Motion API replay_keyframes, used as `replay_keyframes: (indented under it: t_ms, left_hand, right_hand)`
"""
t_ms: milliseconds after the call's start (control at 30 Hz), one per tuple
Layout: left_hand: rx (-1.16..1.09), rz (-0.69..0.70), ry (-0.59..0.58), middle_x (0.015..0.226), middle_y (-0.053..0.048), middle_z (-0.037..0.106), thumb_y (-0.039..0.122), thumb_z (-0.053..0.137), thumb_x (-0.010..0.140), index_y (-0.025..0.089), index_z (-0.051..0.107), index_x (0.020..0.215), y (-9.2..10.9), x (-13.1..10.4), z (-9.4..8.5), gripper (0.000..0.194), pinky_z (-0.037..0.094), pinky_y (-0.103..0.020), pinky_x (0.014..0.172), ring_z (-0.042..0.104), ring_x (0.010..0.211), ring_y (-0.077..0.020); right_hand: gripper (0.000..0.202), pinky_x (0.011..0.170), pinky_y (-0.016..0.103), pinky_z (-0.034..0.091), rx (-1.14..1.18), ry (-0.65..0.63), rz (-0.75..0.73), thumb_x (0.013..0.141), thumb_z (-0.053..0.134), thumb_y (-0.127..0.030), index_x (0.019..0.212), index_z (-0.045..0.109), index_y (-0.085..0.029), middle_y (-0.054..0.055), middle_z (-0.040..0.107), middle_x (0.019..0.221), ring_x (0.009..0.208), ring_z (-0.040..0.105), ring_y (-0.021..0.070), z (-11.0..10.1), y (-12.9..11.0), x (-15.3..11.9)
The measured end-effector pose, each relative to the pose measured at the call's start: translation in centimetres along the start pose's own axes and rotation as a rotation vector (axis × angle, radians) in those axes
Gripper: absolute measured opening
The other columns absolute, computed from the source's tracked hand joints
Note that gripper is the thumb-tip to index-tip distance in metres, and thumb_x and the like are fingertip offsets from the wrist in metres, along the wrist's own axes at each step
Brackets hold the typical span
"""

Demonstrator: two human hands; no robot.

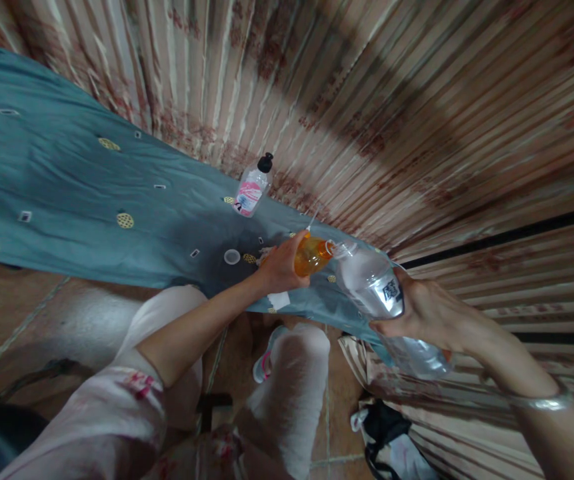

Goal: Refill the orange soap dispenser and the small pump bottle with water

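My left hand (284, 267) is wrapped round a small orange bottle (311, 257), tilted with its mouth toward the right. Against that mouth, or very near it, is the neck of a large clear plastic bottle (367, 280), which my right hand (421, 310) grips round the middle. The large bottle leans, its base down to the right. Whether liquid passes between the two I cannot tell. A thin white stick (313, 218) shows just behind the orange bottle. Left of my left hand, a small white round cap (231, 257) lies on the cloth.
A clear bottle with a black top and pink label (251, 190) stands on the teal patterned cloth (81, 180). White paper (279, 301) lies at the front edge. A pleated curtain (367, 120) hangs close behind; a black and white bag (391, 433) is on the floor.
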State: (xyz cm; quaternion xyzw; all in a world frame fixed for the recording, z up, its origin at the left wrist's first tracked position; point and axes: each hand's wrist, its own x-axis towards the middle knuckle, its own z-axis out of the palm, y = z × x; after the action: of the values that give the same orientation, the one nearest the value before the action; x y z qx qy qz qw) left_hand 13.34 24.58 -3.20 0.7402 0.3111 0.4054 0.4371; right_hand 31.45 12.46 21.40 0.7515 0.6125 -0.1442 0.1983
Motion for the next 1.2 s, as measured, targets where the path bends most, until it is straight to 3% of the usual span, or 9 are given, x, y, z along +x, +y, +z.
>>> replay_keyframes:
  t_ms: [533,1200]
  left_hand:
    - [-0.021,0.044,0.016,0.165,-0.018,0.063,0.024,0.093,0.066,0.026,0.039,0.171,-0.82,-0.04,0.23,0.118,0.053,-0.065,0.129,0.066,0.149,-0.0449]
    - [-0.006,0.022,-0.008,0.166,-0.020,0.063,0.025,0.090,0.068,0.022,0.039,0.170,-0.27,-0.03,-0.03,0.114,0.052,-0.064,0.129,0.065,0.151,-0.0448]
  right_hand:
    - [0.057,0.058,0.037,0.045,0.018,0.019,-0.026,0.067,0.079,-0.058,0.108,0.067,-0.020,-0.002,0.064,0.063,0.064,0.070,0.0281,0.09,0.37,0.12]
    - [0.060,0.058,0.036,0.045,0.023,-0.003,-0.013,0.066,0.076,-0.060,0.108,0.065,-0.019,-0.002,0.063,0.062,0.063,0.068,0.0274,-0.27,-0.27,-0.12]
